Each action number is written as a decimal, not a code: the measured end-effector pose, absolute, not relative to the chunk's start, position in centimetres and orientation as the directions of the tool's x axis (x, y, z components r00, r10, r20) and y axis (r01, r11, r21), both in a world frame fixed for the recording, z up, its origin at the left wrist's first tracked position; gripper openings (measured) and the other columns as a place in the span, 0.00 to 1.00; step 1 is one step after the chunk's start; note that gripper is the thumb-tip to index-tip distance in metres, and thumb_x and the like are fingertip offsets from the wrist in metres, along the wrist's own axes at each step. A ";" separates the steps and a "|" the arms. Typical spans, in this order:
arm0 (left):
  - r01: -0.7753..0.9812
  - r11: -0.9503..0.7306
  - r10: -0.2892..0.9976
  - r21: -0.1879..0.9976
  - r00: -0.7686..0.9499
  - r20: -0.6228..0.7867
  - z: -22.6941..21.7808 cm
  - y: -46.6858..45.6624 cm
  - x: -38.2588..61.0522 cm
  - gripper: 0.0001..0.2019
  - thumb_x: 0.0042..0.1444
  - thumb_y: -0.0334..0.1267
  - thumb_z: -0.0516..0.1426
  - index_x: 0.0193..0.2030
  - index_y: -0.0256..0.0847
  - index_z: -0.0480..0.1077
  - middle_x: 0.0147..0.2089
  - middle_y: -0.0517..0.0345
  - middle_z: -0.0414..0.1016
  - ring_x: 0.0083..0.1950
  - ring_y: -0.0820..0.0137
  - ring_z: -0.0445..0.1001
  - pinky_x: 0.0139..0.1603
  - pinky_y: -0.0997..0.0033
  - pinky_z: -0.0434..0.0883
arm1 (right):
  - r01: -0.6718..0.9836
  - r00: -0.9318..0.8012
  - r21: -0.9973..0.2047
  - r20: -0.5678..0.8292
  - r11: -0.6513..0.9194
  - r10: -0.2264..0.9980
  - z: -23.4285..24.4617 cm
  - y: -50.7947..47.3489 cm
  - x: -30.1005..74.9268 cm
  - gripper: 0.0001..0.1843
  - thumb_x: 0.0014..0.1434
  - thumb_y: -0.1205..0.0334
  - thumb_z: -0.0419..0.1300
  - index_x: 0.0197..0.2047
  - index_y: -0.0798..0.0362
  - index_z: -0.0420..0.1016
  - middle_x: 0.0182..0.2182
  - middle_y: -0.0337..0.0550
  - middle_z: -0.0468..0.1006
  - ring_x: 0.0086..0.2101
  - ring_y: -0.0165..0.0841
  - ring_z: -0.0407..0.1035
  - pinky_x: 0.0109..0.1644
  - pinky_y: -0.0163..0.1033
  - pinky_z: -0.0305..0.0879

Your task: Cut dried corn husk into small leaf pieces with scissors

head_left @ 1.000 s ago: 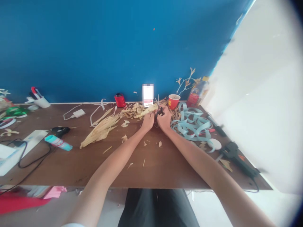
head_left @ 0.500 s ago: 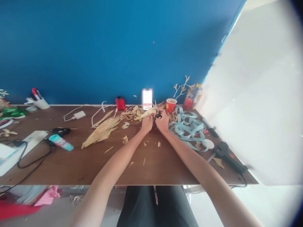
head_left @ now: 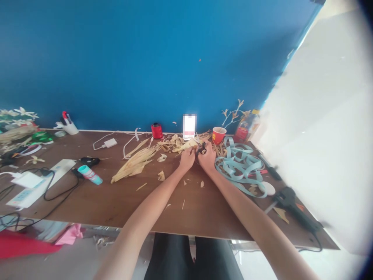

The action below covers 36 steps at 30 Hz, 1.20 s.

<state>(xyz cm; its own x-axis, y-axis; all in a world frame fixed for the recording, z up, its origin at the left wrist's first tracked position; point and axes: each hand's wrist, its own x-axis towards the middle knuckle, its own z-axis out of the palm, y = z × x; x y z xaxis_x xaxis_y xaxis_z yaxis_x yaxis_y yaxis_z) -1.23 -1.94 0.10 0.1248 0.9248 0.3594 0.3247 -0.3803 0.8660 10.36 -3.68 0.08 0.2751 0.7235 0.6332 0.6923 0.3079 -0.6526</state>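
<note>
My right hand [head_left: 207, 154] is closed around dark-handled scissors [head_left: 201, 147], whose blades point up and away from me. Close beside it, my left hand [head_left: 187, 156] pinches a pale piece of dried corn husk [head_left: 189, 144]. The scissors meet the husk near my left fingertips, but I cannot make out whether the blades are apart. Behind my hands lies a heap of dry husk scraps [head_left: 173, 144]. A bundle of long husks [head_left: 134, 165] rests left of my left hand.
A lit phone [head_left: 189, 126] leans on the blue wall. Right are a red paper cup [head_left: 218, 135], tangled light-blue ribbon [head_left: 241, 165] and a glue gun [head_left: 294, 206]. Left are a blue tube [head_left: 89, 174], a charger [head_left: 110, 143], a power strip [head_left: 58, 175] and a red container [head_left: 156, 131].
The view has swung left, so everything sits farther right and slightly lower. The scissor blades, earlier standing up clearly, now show less beside the husk. Both hands keep their hold.
</note>
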 end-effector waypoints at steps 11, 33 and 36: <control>0.264 -0.414 0.909 0.871 0.171 0.380 0.4 -2.3 -1.5 0.12 0.60 0.31 0.46 0.38 0.39 0.72 0.36 0.53 0.76 0.39 0.65 0.74 0.46 0.65 0.69 | 0.699 0.263 -0.650 0.622 0.299 0.738 0.0 -3.9 10.2 0.29 0.49 0.64 0.55 0.57 0.51 0.67 0.40 0.46 0.80 0.37 0.42 0.74 0.43 0.44 0.69; 0.377 -0.419 0.908 0.826 0.169 0.383 -0.3 -1.5 -1.5 0.12 0.60 0.32 0.46 0.29 0.39 0.67 0.29 0.58 0.71 0.32 0.69 0.67 0.39 0.70 0.65 | 0.623 0.268 -0.717 0.571 0.312 0.776 -0.2 -3.5 10.2 0.29 0.50 0.66 0.55 0.58 0.52 0.63 0.38 0.44 0.80 0.36 0.40 0.75 0.42 0.40 0.68; 0.406 -0.386 0.922 0.828 0.162 0.351 0.0 -1.8 -1.5 0.13 0.61 0.34 0.45 0.29 0.38 0.67 0.26 0.59 0.69 0.29 0.70 0.66 0.36 0.71 0.64 | 0.624 0.276 -0.718 0.571 0.308 0.773 0.0 -3.7 10.2 0.30 0.50 0.67 0.55 0.59 0.53 0.63 0.40 0.45 0.80 0.38 0.39 0.75 0.43 0.40 0.68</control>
<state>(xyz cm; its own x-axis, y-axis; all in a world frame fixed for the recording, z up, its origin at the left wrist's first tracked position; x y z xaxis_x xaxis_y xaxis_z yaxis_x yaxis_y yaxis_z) -1.47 -1.85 -0.03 0.1616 0.9225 0.3507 0.4057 -0.3860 0.8285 10.24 -3.69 -0.03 0.2759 0.7733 0.5709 0.6238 0.3078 -0.7184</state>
